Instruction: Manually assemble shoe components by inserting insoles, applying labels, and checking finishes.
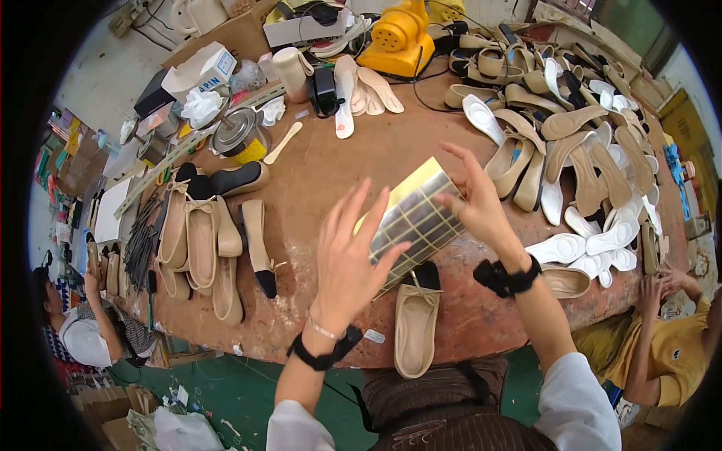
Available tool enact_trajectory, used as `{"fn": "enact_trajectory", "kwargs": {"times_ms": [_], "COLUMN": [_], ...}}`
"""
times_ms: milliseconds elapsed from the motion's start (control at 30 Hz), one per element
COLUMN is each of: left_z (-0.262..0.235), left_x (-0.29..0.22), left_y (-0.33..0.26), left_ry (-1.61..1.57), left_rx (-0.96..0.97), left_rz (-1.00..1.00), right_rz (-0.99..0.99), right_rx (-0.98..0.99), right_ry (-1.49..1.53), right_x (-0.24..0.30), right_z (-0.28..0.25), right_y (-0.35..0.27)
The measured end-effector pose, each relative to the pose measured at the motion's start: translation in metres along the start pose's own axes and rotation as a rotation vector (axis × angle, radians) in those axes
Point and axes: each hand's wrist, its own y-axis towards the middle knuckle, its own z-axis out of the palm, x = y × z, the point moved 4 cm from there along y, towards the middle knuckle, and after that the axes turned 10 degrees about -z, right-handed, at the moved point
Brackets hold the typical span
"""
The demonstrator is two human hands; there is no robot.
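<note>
I hold a sheet of gold stickers [416, 215] ruled into small rectangles above the brown workbench [353, 161]. My left hand [347, 259] supports its lower left edge, fingers spread. My right hand [475, 199] pinches its right edge with thumb and forefinger. Both wrists wear black straps. Directly below the sheet, a beige flat shoe with a black toe [416, 319] lies at the bench's near edge, toe pointing away from me.
Several beige flats [201, 240] lie in a row at the left. Soles and insoles [579, 150] are heaped at the right. A yellow machine [397, 37], a metal tin [237, 134] and boxes stand at the back. Other people sit at lower left [83, 331] and lower right [669, 338].
</note>
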Motion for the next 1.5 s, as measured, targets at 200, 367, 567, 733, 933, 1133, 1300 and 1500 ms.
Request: {"fn": "enact_trajectory", "kwargs": {"times_ms": [200, 367, 567, 733, 933, 1133, 1300, 1500], "left_z": [0.020, 0.006, -0.018, -0.039, -0.041, -0.041, -0.042, -0.037], "left_x": [-0.039, -0.055, -0.063, -0.073, -0.081, -0.071, -0.071, -0.078], "left_y": [0.008, -0.017, -0.039, -0.045, -0.049, -0.053, -0.054, -0.054], "left_ry": [-0.375, -0.403, -0.357, -0.364, -0.454, -0.500, -0.538, -0.473], "left_rx": [0.139, 0.111, 0.199, 0.134, 0.289, 0.401, 0.399, 0.383], "left_rz": [0.079, 0.188, 0.076, 0.204, 0.018, -0.216, -0.299, -0.273], "right_rz": [-0.354, -0.315, -0.488, -0.367, -0.352, -0.392, -0.350, -0.526], "right_rx": [0.069, 0.054, 0.020, 0.053, 0.058, 0.061, 0.131, 0.140], "right_ry": [-0.208, -0.336, -0.649, -0.437, -0.459, -0.535, -0.560, -0.655], "right_x": [0.082, 0.101, 0.127, 0.142, 0.136, 0.137, 0.138, 0.139], "right_z": [-0.004, -0.008, -0.013, -0.004, -0.016, -0.018, -0.018, -0.004], "right_y": [-0.046, -0.070, -0.092, -0.105, -0.114, -0.115, -0.115, -0.114]}}
